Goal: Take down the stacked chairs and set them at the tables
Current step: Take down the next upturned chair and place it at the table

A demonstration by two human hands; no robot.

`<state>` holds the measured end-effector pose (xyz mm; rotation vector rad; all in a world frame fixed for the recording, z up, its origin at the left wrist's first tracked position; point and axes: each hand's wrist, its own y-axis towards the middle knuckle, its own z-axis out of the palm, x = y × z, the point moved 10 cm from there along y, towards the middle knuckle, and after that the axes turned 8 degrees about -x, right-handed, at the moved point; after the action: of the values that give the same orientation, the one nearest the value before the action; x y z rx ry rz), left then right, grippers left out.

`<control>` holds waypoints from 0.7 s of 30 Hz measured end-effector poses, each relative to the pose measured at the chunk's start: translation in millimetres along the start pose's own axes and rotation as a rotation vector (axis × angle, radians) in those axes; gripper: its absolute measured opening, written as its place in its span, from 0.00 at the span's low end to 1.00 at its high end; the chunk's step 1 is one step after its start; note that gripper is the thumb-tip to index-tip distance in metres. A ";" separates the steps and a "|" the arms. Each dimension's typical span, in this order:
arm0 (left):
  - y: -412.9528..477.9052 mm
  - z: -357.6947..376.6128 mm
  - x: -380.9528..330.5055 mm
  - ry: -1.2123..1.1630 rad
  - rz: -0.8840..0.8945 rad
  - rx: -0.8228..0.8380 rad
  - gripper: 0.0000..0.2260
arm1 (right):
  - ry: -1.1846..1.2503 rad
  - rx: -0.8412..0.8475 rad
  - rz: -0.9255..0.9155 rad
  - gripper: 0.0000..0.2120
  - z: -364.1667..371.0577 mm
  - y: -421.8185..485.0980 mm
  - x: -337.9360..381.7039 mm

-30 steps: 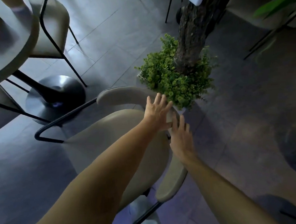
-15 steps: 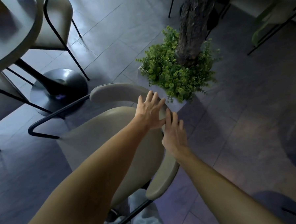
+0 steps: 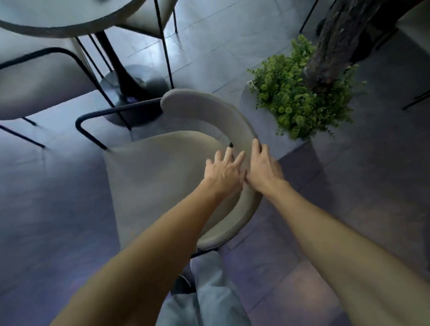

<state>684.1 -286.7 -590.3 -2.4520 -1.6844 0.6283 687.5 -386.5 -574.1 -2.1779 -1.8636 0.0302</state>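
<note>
Both hands [image 3: 244,172] flat, fingers spread, on the chair backrest [image 3: 221,117].

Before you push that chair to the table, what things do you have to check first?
1. Both hands on the chair's curved backrest: left hand and right hand rest on it, fingers spread. Ok.
2. Firm grip: fingers lie flat, not wrapped. Not ok.
3. Chair seat bare: ok.
4. Gap to the round table: its black base and another chair stand close ahead. Cannot tell if it fits.
5. Planter greenery is close on the right: cannot tell if it clears.
6. All chair legs on the floor: hidden, cannot tell.
</note>
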 end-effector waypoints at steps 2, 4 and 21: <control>-30.6 5.7 2.8 -0.026 -0.054 -0.001 0.27 | -0.087 0.048 -0.064 0.34 -9.1 -5.5 3.9; -49.0 11.4 1.1 -0.050 -0.112 0.002 0.29 | -0.196 0.064 -0.163 0.28 -20.5 -9.0 8.0; -44.9 56.6 -50.7 -0.375 -0.812 -0.191 0.23 | -0.990 0.077 -1.349 0.18 11.9 25.2 38.0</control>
<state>607.7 -324.1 -613.9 -1.5330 -2.7245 0.8436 716.0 -350.6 -585.0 -0.3820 -3.2993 0.9734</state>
